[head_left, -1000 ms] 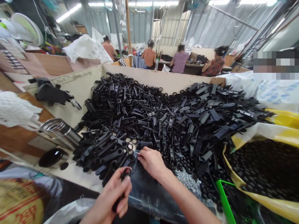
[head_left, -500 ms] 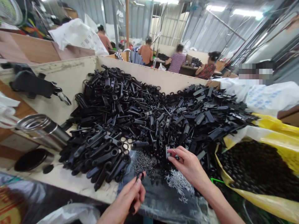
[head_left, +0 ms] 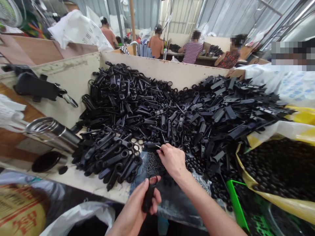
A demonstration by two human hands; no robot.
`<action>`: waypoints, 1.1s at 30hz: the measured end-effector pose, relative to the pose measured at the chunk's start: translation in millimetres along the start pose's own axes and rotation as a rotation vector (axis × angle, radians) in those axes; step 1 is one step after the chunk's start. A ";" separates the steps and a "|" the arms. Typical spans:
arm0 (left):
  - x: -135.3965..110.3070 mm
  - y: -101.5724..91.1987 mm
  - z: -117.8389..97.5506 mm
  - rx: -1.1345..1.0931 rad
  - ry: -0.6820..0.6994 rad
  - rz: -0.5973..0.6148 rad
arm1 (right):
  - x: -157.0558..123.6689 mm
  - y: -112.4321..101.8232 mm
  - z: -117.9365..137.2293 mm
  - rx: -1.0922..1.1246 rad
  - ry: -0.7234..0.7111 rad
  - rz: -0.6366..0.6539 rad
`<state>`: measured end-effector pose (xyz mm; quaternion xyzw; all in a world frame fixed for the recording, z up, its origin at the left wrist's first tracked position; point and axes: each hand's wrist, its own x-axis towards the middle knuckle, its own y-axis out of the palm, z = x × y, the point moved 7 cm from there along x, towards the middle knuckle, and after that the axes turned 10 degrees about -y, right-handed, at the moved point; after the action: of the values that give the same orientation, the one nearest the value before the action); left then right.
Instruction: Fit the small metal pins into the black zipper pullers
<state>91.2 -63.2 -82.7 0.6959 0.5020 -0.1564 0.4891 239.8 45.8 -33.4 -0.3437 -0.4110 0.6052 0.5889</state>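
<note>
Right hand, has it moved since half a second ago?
Yes, the right hand has shifted left, closer to the steel flask on the bench.

Corrugated metal walls [head_left: 228, 16], a fluorescent tube [head_left: 304, 9] overhead — a wooden post [head_left: 132, 26], a workbench [head_left: 201, 57] far back

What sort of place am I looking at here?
Most likely a small workshop handling plastic parts by hand: a big bin heaped with black plastic parts, a yellow-lined sack of small black pieces, and co-workers at benches behind.
</note>
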 end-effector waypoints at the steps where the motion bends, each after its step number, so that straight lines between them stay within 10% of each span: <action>1: 0.7 -0.7 0.3 -0.034 -0.006 0.006 | -5.3 -5.3 -5.1 0.052 0.021 -0.008; 6: 2.8 4.2 -2.0 -0.092 0.010 0.015 | -62.2 -23.2 -24.9 0.460 0.093 0.029; 12: 12.3 31.2 24.8 0.015 -0.092 0.075 | -145.3 30.0 -23.6 1.423 0.483 0.117; 21: 13.3 30.7 29.5 0.313 0.141 -0.028 | -150.5 -4.6 -16.8 0.743 0.032 -0.170; 33: -12.3 30.7 26.9 0.230 -0.018 0.041 | -145.4 -27.5 1.4 0.833 -0.098 -0.200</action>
<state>119.2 -93.0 -70.6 0.7561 0.4621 -0.2092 0.4136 260.6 -99.9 -17.9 -0.0060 -0.1901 0.6749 0.7130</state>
